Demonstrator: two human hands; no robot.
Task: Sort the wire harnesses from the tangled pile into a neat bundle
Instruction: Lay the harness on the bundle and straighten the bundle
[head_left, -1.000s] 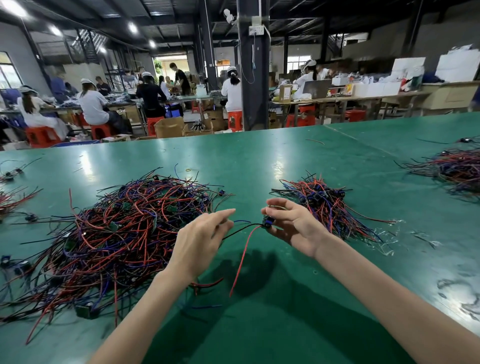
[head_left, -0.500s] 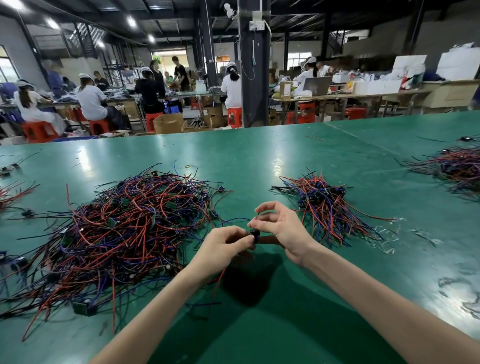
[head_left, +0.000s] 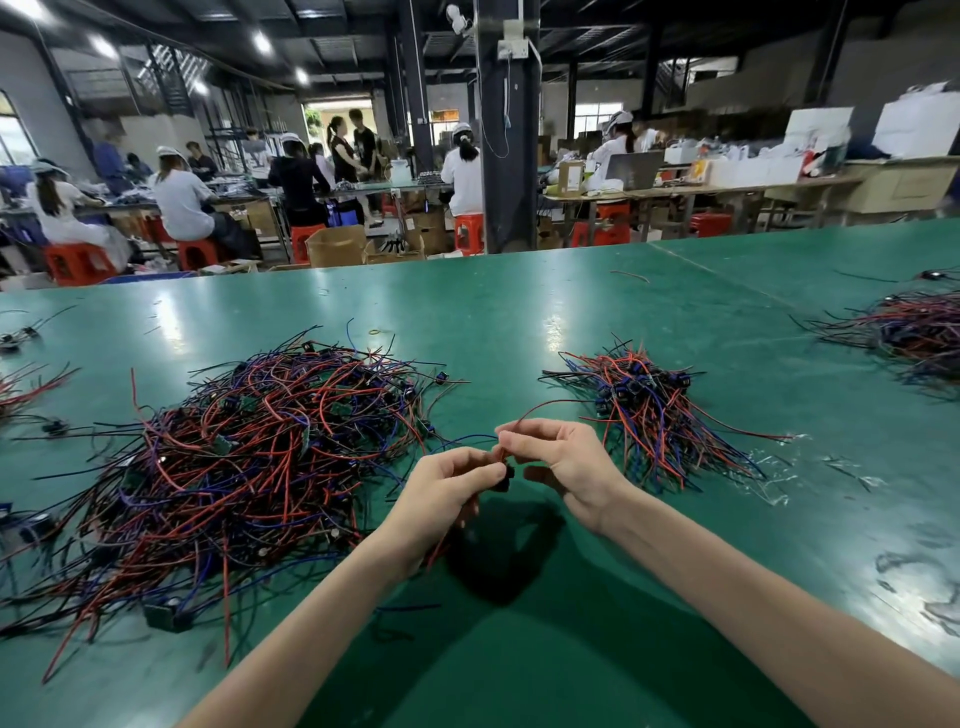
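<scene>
1. Held wire harness (head_left: 537, 408): black connector (head_left: 503, 475) mostly behind left hand (head_left: 441, 488) fingers, type unreadable.
2. Its lower wires: hidden under that palm.
3. Tangled pile (head_left: 249, 457): left strands cut by frame edge.
4. Far-right pile (head_left: 919, 332): cut by right edge.
5. Background workers (head_left: 182, 202): blurred.

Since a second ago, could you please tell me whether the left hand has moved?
Yes, the left hand moved right, away from the tangled pile.

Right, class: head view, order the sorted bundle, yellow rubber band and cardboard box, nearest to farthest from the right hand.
1. Sorted bundle, just right of the right hand.
2. Yellow rubber band, ahead-left on the table.
3. Cardboard box, floor beyond the table.
</scene>
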